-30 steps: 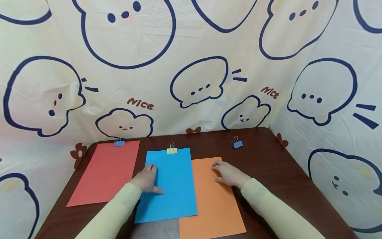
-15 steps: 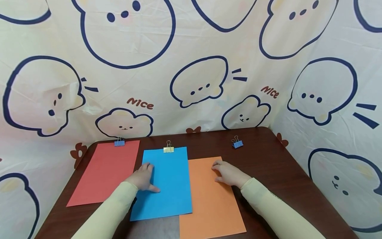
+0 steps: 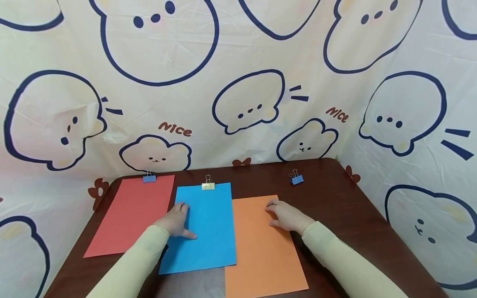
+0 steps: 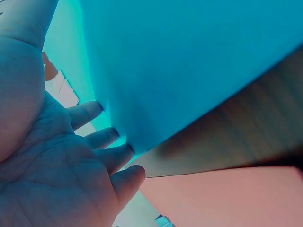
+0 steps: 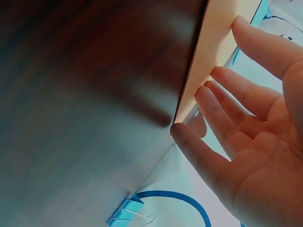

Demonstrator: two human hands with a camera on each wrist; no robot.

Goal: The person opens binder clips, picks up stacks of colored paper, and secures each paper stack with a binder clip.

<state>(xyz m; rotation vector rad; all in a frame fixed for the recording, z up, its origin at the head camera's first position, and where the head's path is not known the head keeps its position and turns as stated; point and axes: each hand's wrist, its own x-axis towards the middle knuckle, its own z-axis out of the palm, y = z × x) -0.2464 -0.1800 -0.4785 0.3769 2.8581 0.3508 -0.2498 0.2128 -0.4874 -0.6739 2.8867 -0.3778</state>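
Note:
A blue sheet lies on the table with a yellow binder clip at its top edge. My left hand rests on its left side, thumb spread out; in the left wrist view the fingertips of that hand touch the sheet near its edge. Partly beneath the blue sheet is an orange sheet. The fingertips of my right hand touch the orange sheet's upper right part, the fingers slightly bent, as the right wrist view also shows with the hand by the edge.
On the left lies a red sheet, its top edge bearing a blue binder clip. Another blue binder clip sits alone at the back right of the dark wooden table. A printed cloth hangs behind.
The blue sheet, with its yellow clip, has slid left under my left hand, showing more of the orange sheet. My right hand and the orange sheet have stayed almost in place.

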